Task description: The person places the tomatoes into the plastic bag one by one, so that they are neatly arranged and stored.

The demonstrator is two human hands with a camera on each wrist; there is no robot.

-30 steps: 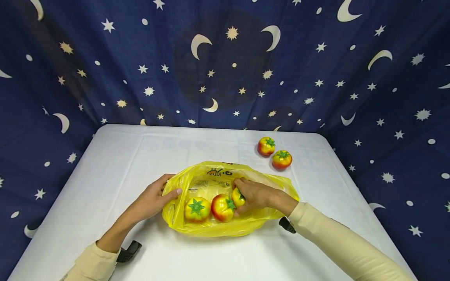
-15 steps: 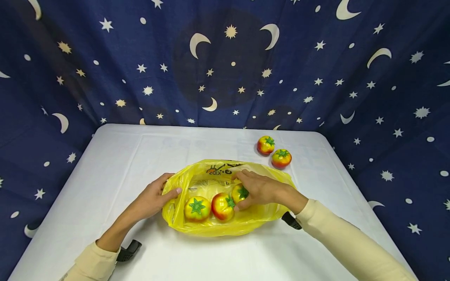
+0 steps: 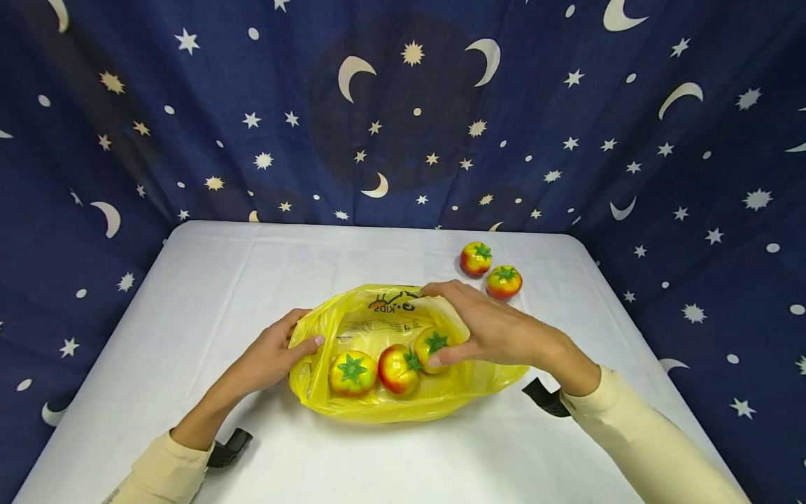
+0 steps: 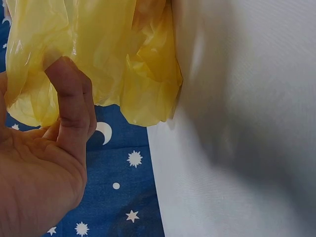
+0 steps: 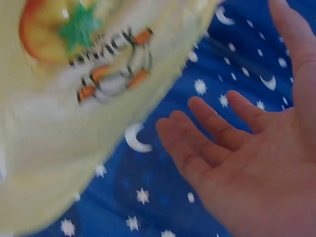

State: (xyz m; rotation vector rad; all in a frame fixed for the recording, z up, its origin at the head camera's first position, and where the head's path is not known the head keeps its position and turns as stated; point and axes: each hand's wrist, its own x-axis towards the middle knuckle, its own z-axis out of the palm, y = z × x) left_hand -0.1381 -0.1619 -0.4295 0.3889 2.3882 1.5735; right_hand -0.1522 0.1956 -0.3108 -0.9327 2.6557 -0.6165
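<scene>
Currently left hand (image 3: pixel 273 357) pinches the thin yellow plastic bag (image 3: pixel 384 411) at left, three round, glossy red-yellow tomatoes (image 3: pixel 397 368) inside; right hand (image 3: pixel 497 325), empty, fingers wide, is best kept from snagging the right edge.

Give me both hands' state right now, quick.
Left hand: closed on the left edge of the yellow bag, holding it.
Right hand: open, holding nothing.
</scene>
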